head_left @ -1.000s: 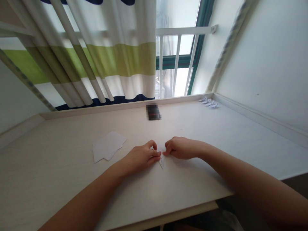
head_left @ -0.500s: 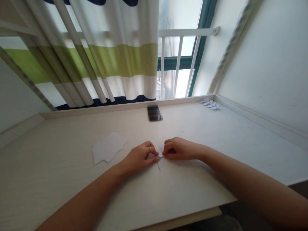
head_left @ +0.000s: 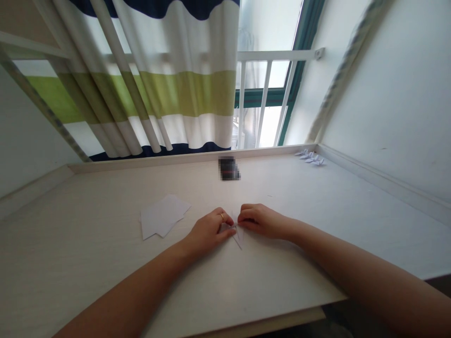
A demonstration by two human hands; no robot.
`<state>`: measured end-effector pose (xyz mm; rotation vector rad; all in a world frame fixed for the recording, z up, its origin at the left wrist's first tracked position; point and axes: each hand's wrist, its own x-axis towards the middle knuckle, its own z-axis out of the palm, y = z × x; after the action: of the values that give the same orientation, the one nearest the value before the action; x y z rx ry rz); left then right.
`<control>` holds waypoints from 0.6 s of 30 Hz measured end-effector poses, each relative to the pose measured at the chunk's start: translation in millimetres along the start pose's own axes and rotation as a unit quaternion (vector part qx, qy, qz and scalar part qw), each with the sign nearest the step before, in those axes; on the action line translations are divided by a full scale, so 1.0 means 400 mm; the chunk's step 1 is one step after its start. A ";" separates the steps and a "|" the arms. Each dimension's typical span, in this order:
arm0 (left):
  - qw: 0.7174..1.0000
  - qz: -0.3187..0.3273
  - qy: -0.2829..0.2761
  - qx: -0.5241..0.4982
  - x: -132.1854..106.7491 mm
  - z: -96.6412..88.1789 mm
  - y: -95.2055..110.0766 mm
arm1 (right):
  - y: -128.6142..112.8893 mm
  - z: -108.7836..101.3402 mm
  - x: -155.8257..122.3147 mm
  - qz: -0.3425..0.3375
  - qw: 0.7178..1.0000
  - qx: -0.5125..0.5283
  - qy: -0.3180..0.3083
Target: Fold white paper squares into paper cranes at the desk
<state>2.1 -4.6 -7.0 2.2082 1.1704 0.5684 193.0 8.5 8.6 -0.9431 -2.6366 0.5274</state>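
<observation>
Between my two hands, low over the desk, is a small folded white paper with a narrow point toward me. My left hand, a ring on one finger, pinches its left side between thumb and fingers. From the right, my right hand grips the paper's upper right part with its fingertips curled in. The fingers cover much of the folds. Left of my left hand lie loose white paper sheets, overlapping each other.
At the back right corner of the white desk rest several small folded paper pieces. A dark, pixelated object sits near the back ledge. Behind it hang a striped curtain and a white railing before the window.
My fingers have shifted slightly on the paper, and its lower point has turned a little to the right. The whole view has moved slightly.
</observation>
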 end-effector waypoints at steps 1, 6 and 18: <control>1.000 -0.009 0.010 -0.014 0.001 0.003 -0.001 | -0.003 0.002 0.001 0.005 1.000 -0.002 0.013; 0.977 -0.061 0.054 -0.199 0.009 0.020 -0.002 | -0.018 0.007 0.000 0.019 0.996 0.019 0.087; 0.856 -0.106 0.034 -0.506 0.009 0.033 0.008 | -0.024 0.026 0.011 0.055 0.963 0.190 0.182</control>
<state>13.8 -6.6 -14.4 1.1472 0.8203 0.9035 180.2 1.8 4.1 -0.9591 -2.0699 0.7699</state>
